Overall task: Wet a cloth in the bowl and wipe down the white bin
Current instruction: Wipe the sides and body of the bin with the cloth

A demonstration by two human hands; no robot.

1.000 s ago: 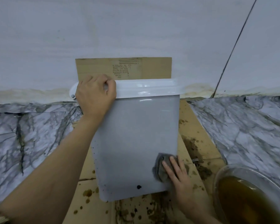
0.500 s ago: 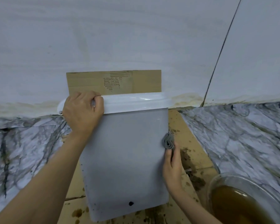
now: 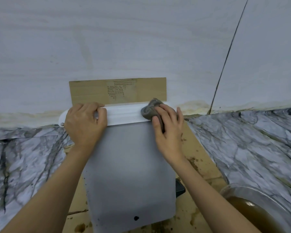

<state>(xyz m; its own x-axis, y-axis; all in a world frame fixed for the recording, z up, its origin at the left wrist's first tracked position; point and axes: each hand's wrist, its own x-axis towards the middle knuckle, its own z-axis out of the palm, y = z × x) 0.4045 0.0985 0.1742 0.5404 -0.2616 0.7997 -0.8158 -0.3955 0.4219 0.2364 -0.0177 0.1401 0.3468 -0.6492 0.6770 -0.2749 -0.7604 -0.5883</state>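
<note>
On bin (image 3: 129, 165) rim: right hand (image 3: 168, 132) pressing cloth (image 3: 149, 110), up from side; left hand (image 3: 85, 123) still gripping rim.

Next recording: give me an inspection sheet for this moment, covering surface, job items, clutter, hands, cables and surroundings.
Surface: stained cardboard sheet on marble-pattern floor.
Job's things: white bin, dark spot near its base; grey cloth on its rim; bowl of brown water, lower right.
Clutter: small dark object beside the bin.
Grippers: left hand grips the rim; right hand presses the cloth.
Cables: nothing seen.
Surroundings: pale wall, cardboard piece against it.
</note>
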